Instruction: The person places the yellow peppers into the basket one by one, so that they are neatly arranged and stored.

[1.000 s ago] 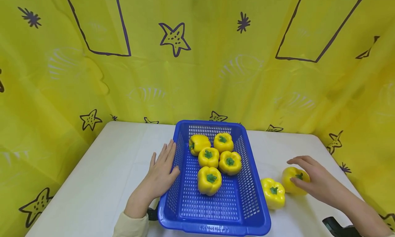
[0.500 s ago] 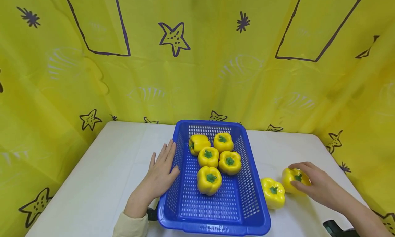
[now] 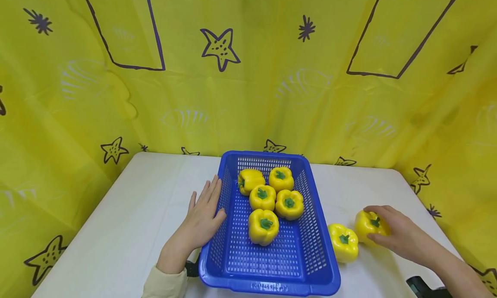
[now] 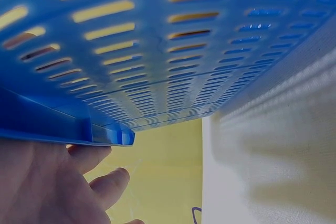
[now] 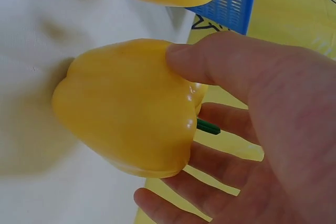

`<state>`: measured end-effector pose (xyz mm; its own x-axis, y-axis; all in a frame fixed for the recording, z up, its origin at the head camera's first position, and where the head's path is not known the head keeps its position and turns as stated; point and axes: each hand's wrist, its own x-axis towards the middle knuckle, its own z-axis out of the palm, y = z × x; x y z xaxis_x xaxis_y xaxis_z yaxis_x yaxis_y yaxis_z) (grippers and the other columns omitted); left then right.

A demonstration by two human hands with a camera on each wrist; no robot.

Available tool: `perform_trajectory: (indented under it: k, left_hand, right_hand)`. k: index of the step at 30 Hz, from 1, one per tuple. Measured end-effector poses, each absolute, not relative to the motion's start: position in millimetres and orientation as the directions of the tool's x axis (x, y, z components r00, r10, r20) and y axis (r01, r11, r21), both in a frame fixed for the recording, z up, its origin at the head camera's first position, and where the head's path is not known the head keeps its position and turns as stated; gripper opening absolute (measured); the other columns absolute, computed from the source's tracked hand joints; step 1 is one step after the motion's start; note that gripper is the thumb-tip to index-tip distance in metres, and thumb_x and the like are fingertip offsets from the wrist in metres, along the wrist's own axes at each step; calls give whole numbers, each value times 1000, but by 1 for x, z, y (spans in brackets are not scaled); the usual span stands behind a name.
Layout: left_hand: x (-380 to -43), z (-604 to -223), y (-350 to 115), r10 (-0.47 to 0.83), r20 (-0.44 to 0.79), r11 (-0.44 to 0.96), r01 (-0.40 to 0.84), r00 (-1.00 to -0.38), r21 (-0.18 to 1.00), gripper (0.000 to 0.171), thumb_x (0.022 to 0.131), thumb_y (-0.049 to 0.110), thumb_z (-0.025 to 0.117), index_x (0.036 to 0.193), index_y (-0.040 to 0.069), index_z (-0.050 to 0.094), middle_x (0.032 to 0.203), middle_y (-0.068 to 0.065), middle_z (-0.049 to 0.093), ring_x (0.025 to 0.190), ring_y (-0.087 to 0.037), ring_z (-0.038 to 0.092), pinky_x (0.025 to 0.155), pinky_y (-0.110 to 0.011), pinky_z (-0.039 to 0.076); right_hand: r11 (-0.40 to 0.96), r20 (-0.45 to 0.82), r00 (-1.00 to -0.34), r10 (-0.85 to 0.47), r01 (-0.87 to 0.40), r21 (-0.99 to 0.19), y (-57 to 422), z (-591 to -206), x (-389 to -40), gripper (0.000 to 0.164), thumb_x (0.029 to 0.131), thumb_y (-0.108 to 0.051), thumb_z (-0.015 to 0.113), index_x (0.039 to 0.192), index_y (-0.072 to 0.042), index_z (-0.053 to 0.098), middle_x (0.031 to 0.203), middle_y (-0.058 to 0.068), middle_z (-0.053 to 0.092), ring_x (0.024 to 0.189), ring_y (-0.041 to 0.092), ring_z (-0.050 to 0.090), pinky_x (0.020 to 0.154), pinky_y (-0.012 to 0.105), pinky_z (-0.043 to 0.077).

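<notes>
A blue perforated plastic basket [image 3: 268, 277] stands on the white table with several yellow bell peppers [image 3: 263, 227] inside, stems green. My left hand [image 3: 203, 220] lies along the basket's left rim with fingers straight; its palm and fingers [image 4: 107, 187] show under the rim in the left wrist view. On the table right of the basket, my right hand [image 3: 397, 229] holds a yellow bell pepper [image 5: 126, 108] by its stem end, thumb on one side and fingers on the other. Another yellow bell pepper [image 3: 343, 244] sits between that one and the basket's right wall.
The white table [image 3: 155, 194] reaches back to a yellow curtain [image 3: 248, 104] printed with stars and fish. A black strap piece [image 3: 423, 287] shows under the right wrist.
My right hand has lowered slightly and its thumb and fingers have closed in on the farther-right bell pepper. The left hand and the basket stay where they were.
</notes>
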<state>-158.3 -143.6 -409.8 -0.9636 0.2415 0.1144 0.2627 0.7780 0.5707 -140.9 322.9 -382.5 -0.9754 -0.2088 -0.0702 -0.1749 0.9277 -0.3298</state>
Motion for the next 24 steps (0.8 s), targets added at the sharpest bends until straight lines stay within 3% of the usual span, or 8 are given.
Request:
perform_trajectory:
  k: [24]
  left_hand:
    - [-158, -409, -144, 247, 115, 778, 267, -962, 568, 75, 95, 23, 48, 159, 6, 12, 168, -9, 8, 155, -36, 5, 117, -70, -1]
  right_hand:
    - [936, -133, -971, -201, -150, -319, 324, -382, -144, 66, 78, -28, 81, 132, -3, 53, 118, 22, 60, 97, 28, 59, 85, 57, 54]
